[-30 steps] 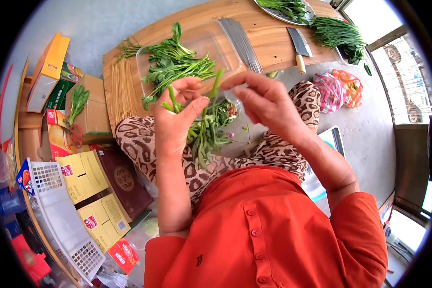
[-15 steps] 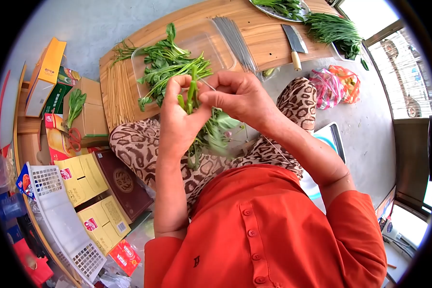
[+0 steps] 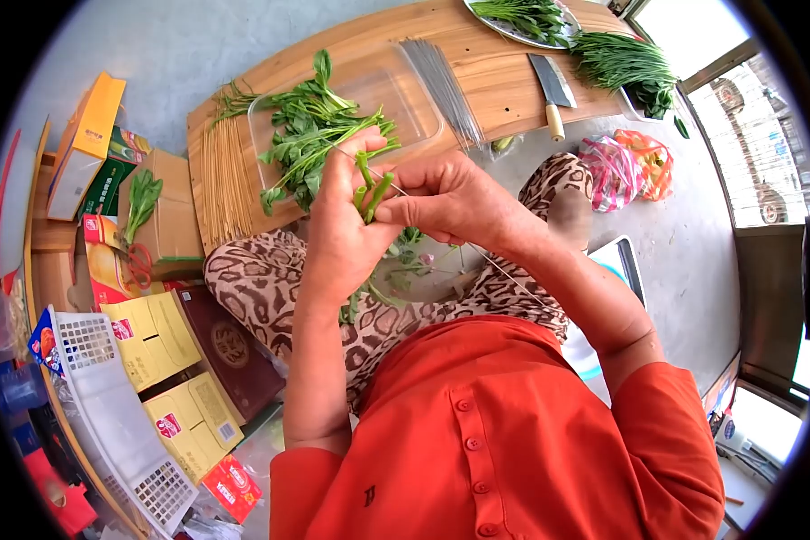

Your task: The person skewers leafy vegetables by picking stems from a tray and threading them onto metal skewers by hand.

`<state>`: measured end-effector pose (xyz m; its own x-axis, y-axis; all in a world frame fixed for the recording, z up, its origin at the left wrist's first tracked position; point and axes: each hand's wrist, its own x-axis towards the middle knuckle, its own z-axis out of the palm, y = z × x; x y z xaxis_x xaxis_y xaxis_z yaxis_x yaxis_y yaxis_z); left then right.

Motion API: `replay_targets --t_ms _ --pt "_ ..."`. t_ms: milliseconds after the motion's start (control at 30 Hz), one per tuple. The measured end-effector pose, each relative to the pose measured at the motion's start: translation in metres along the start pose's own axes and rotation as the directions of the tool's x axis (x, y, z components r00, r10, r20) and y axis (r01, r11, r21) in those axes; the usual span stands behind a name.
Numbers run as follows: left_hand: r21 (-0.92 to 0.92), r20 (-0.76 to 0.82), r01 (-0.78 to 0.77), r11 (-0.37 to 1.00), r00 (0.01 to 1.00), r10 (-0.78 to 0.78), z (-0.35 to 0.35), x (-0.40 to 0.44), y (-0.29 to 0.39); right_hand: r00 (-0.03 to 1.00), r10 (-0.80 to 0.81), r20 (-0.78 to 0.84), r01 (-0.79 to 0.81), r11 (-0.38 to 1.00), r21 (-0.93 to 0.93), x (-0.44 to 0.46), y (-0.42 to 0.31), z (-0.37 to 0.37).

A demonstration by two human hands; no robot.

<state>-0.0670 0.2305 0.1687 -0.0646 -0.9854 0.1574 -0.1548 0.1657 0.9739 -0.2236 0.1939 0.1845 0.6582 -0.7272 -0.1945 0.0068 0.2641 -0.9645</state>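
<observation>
Two hands are meeting above the lap (image 3: 400, 317), on the near side of the bench (image 3: 495, 81): the left hand (image 3: 344, 216) is pinching a few green stems (image 3: 379, 195) between thumb and fingers, and the right hand (image 3: 448, 198) is pinching a thin skewer (image 3: 504, 272), its grip lying just right of the stems. The stems' long axis is pointing far and slightly right, while the skewer is slanting from far left to near right, crossing it; whether it is piercing them is not clear. Compared with half a second ago, the stems are leaning further right, and fewer leaves (image 3: 352, 309) are showing below the hands.
</observation>
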Motion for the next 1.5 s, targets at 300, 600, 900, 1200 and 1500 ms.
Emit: replay_targets --t_ms 300,600,900,1200,1500 --pt "0.002 0.127 -0.064 0.998 0.99 0.064 -0.004 0.002 -0.009 0.984 -0.109 -0.141 0.093 0.989 -0.112 0.0 0.009 0.0" --pt "-0.104 0.278 0.082 0.991 0.959 -0.05 -0.016 -0.004 -0.003 0.97 -0.115 -0.213 0.11 0.993 -0.034 -0.002 0.007 -0.001" --pt "-0.051 -0.083 0.096 0.994 0.991 -0.1 -0.04 -0.022 -0.013 0.94 -0.089 -0.328 0.106 0.994 0.034 -0.005 0.005 -0.013" --pt "-0.25 -0.166 0.015 0.968 0.984 -0.058 0.001 -0.014 -0.02 0.943 -0.155 -0.295 0.145 0.988 -0.056 0.0 0.006 -0.002" --pt "-0.435 -0.162 0.094 0.895 0.97 -0.181 -0.023 -0.009 -0.023 0.948 -0.145 -0.284 0.12 0.988 -0.102 -0.013 0.004 -0.011"
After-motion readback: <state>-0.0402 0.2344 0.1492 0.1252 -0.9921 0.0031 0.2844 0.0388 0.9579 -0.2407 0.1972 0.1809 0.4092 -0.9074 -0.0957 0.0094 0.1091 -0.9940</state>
